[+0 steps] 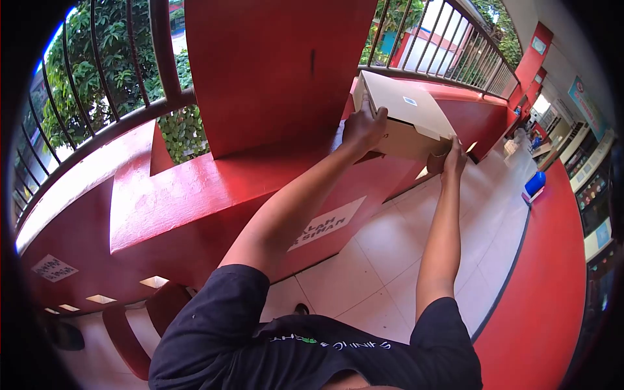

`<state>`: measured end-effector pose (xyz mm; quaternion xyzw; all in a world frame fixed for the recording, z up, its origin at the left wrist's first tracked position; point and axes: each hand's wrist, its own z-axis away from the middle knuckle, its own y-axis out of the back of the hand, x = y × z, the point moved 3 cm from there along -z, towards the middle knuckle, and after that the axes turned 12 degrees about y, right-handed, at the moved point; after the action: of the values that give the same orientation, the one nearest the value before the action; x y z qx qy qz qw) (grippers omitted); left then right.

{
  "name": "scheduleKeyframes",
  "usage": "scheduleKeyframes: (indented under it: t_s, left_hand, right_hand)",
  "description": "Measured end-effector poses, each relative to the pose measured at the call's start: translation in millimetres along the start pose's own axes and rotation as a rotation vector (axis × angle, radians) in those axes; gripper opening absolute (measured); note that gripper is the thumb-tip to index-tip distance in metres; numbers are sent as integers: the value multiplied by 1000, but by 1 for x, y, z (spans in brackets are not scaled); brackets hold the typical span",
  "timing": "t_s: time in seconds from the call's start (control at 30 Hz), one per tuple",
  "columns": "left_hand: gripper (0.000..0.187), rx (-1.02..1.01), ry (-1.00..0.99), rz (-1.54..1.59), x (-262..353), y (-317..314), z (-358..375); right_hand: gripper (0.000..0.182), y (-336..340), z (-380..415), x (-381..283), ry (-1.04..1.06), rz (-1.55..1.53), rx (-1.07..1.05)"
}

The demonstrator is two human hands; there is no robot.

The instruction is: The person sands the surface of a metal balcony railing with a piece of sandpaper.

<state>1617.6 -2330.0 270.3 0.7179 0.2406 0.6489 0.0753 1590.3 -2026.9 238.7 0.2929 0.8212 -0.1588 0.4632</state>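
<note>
- A cardboard box [404, 107] is up between the person's two hands, by the far end of a red ledge [188, 185]; whether it touches the ledge I can't tell from here.
- The left hand [364, 129] clasps the box's left end, fingers bent round the edge.
- The right hand [453, 158] pinches its right corner, fingers curled beneath.
- A small blue-and-white sticker [409, 101] sits on the box's pale top; the print on its side is too small to read.
- A white sign [328, 224] below the ledge shows "ALAH" over "SIHAN", its left part behind the left arm.
- Another paper notice [54, 267] hangs further left, blurred.
- The black T-shirt [286, 357] carries white lettering and a green mark.
- Pale tiles [351, 273] cover the floor; a red pillar [273, 71] and metal railings [133, 58] stand before leafy trees [84, 84].
</note>
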Motion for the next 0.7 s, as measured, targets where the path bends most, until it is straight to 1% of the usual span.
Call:
scheduleKeyframes:
  t_s: [0.03, 0.07, 0.1, 0.13, 0.17, 0.23, 0.27, 0.3, 0.33, 0.37, 0.4, 0.43, 0.47, 0.53, 0.57, 0.6, 0.63, 0.67, 0.7]
  left_hand:
    - [90, -32, 41, -10, 3, 1, 4]
    - [90, -20, 51, -7, 2, -2, 3]
    - [92, -11, 71, -2, 3, -6, 4]
    - [94, 9, 100, 4, 1, -7, 6]
    - [96, 37, 109, -5, 1, -8, 9]
    - [101, 108, 150, -33, 3, -10, 14]
    - [104, 137, 178, -49, 4, -11, 13]
    - [107, 134, 184, -44, 4, -10, 13]
    - [110, 119, 188, -40, 2, -7, 13]
    - [110, 150, 208, -44, -1, 0, 15]
    - [110, 89, 186, 1, -2, 5, 18]
    - [111, 20, 158, 49, -4, 7, 23]
    - [111, 30, 169, 52, -9, 13, 31]
    - [105, 26, -78, -15, -18, 30, 51]
    - [82, 67, -217, -30, -26, 43, 73]
    - [68, 8, -384, -20, -23, 71, 110]
    - [55, -50, -556, -11, -23, 102, 153]
    - [36, 58, -650, -107, -38, 116, 186]
    - [23, 46, -703, -100, -56, 133, 216]
  right_hand:
    - [61, -6, -12, 10, -20, -27, -13]
    - [66, -12, -24, 19, -35, -58, -27]
    - [65, -16, -35, 26, -55, -62, -62]
    - [64, -22, -48, 34, 24, -78, -134]
    - [62, -28, -58, 41, -89, -115, -203]
    - [56, -49, -80, 63, -93, -310, -355]
    - [58, -56, -81, 59, -108, -328, -413]
    - [58, -63, -89, 69, -45, -322, -430]
    - [59, -66, -89, 69, -61, -311, -437]
    - [59, -69, -90, 71, -57, -314, -419]
    - [63, -69, -93, 72, -99, -299, -444]
    - [63, -68, -84, 60, -111, -328, -415]
    - [63, -65, -78, 55, -121, -353, -381]
    - [64, -48, -64, 47, 67, -101, -29]
    - [63, -34, -51, 40, 176, -101, 120]
    - [61, -18, -34, 32, 284, -103, 272]
    - [55, -5, -6, 16, 202, -315, 363]
    - [51, 0, 28, -6, 115, -524, 452]
    - [46, -5, 68, -36, 127, -611, 467]
